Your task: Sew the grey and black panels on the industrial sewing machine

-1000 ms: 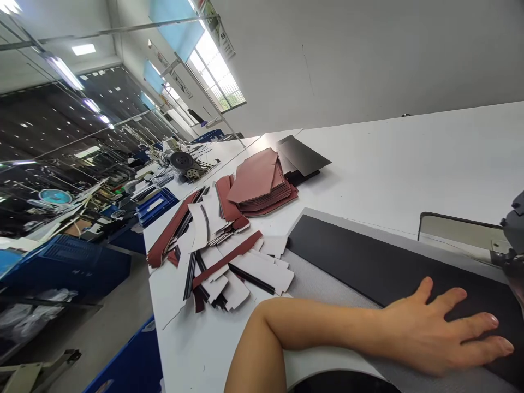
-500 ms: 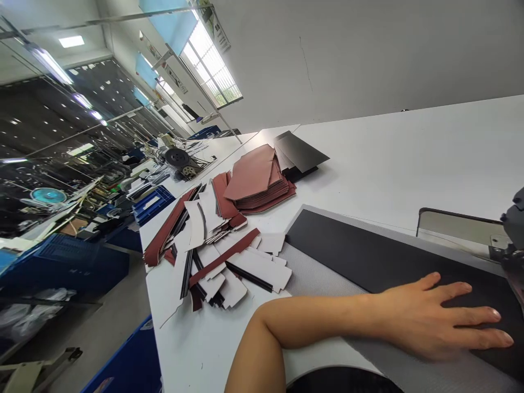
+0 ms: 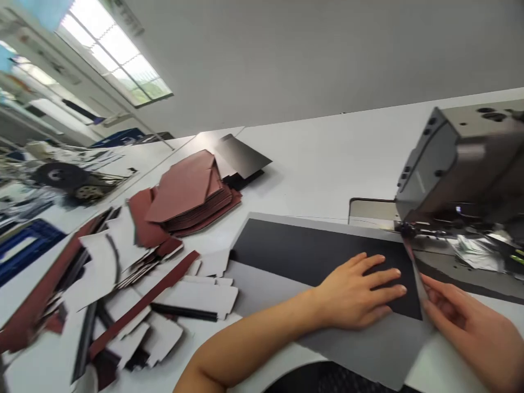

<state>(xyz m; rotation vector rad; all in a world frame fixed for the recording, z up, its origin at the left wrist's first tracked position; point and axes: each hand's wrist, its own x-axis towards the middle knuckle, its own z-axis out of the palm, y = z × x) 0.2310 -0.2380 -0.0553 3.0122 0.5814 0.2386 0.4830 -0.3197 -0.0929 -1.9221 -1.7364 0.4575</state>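
A black sheet (image 3: 315, 256) lies on a wider grey backing panel (image 3: 262, 286), and its far corner reaches the foot of a sewing machine head (image 3: 462, 158). My left hand (image 3: 356, 292) rests flat on the black surface with its fingers spread. My right hand (image 3: 470, 327) is at the lower right, pinching the panel's edge close to the presser foot (image 3: 409, 230). The needle area is too small and dark to make out. Neither hand touches the machine.
Left of the panel, on the white table (image 3: 327, 153), lie maroon cut pieces (image 3: 184, 191), black sheets (image 3: 241, 155) and white-backed offcuts (image 3: 196, 295). Another sewing machine (image 3: 61, 177) and a blue crate (image 3: 28, 245) stand further left. A dark mesh object (image 3: 323, 380) shows at the bottom.
The view has swung right, bringing the machine head into sight. My right hand has appeared and taken the panel's edge. The panel now reaches the presser foot, with my left hand still on it.
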